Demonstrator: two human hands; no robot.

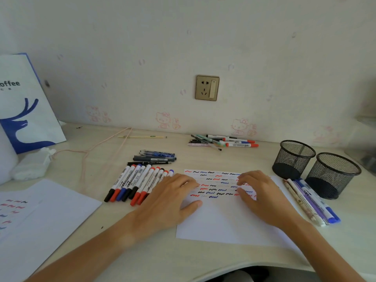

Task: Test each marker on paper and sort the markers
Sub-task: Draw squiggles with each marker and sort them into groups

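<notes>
A white sheet of paper [219, 220] lies in front of me, its upper half covered with red, black and blue squiggles. My left hand [173, 198] rests flat on its left edge and my right hand [262, 196] rests on its right part, fingers relaxed, neither holding a marker. A row of several markers [134, 184] with black, red and blue caps lies just left of my left hand. More pens [154, 157] lie behind that row. Another pile of markers [225, 141] sits near the wall. Several markers [313, 202] lie to the right of the paper.
Two black mesh pen cups [293, 157] [331, 176] stand at the right. A second scribbled sheet [40, 212] lies at the left, with a white and blue paper bag [22, 102], a white cloth [32, 163] and a pink cord [97, 147] behind it. The desk edge curves near me.
</notes>
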